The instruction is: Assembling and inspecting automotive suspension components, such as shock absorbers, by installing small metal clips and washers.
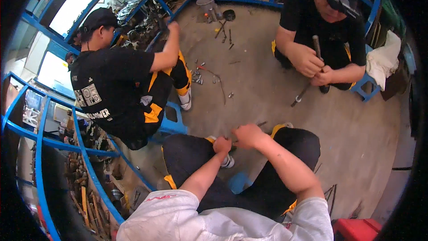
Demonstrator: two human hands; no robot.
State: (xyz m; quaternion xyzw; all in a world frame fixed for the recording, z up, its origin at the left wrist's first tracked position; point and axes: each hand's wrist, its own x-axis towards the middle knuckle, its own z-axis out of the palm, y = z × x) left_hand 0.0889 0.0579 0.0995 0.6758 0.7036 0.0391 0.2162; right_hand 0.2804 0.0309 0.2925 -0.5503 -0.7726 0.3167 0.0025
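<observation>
Both my hands are close together between my knees, above the floor. My left hand (221, 145) is closed, its fingers curled round something small and dark that I cannot make out. Just right of it, my right hand (249, 136) is also closed. A dark thin rod (262, 124) sticks out past its far side; the hand hides most of it. A blue stool (239, 182) shows between my legs.
A co-worker at left sits on a blue stool (173, 120), reaching toward blue racks of parts. Another person at right grips a long dark rod (316, 47). Small metal fittings (197, 78), dark rods (223, 29) and a grey bucket (206, 3) are on the floor. A red box (356, 229) stands lower right.
</observation>
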